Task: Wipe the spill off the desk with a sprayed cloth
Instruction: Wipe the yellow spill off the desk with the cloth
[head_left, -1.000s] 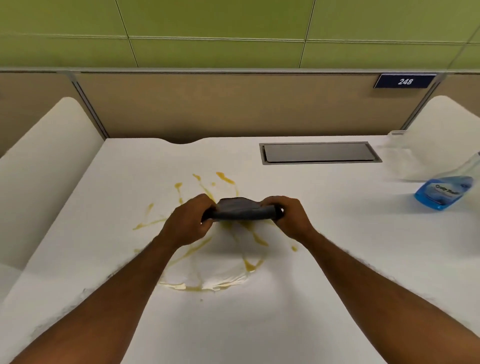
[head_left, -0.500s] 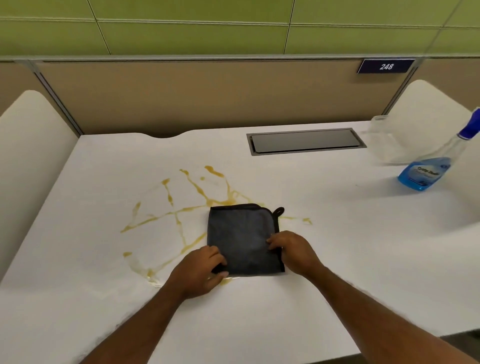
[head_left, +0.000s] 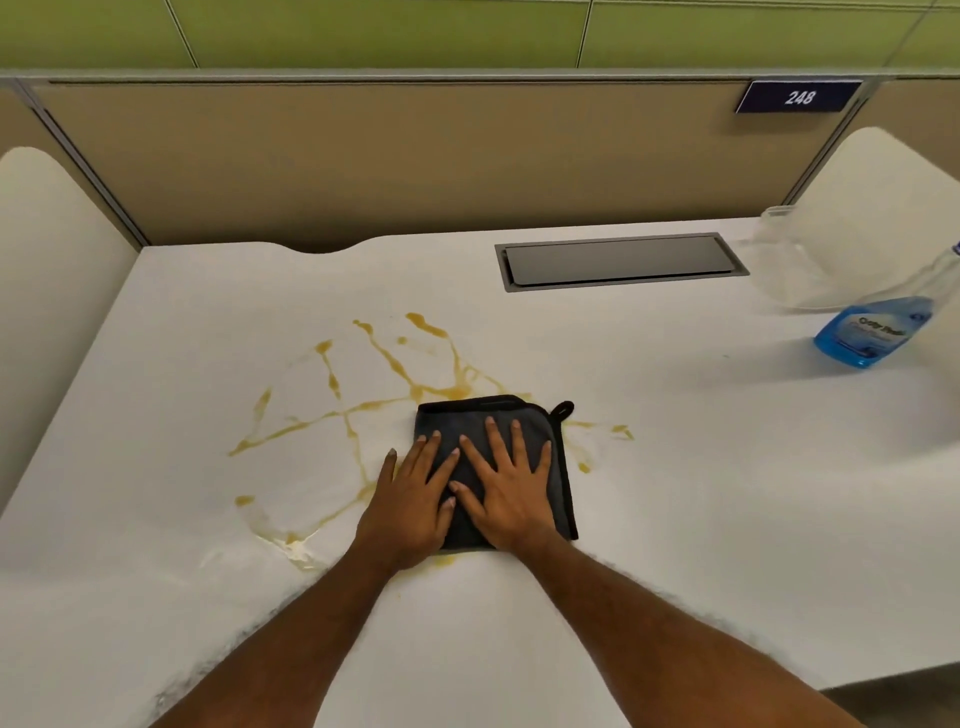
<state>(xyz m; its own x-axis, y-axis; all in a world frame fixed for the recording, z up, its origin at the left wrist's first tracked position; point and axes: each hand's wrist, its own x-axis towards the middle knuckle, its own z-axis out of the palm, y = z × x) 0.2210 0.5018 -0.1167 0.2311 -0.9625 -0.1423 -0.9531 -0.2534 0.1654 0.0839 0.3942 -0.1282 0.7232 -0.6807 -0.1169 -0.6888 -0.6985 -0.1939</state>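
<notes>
wall: green tiled wall (head_left: 363, 31) at the top | partition: tan cubicle back panel (head_left: 415, 156) below it, dark blue "248" number plate (head_left: 799, 97) at right | sides: cream rounded side dividers (head_left: 47, 270) | inset: grey rectangular metal cable hatch (head_left: 621, 261) | light: even

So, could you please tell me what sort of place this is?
Probably a shared office or study cubicle: a white desk fenced by partition panels, a numbered plate reading 248, and a flush cable hatch set in the desktop.
</notes>
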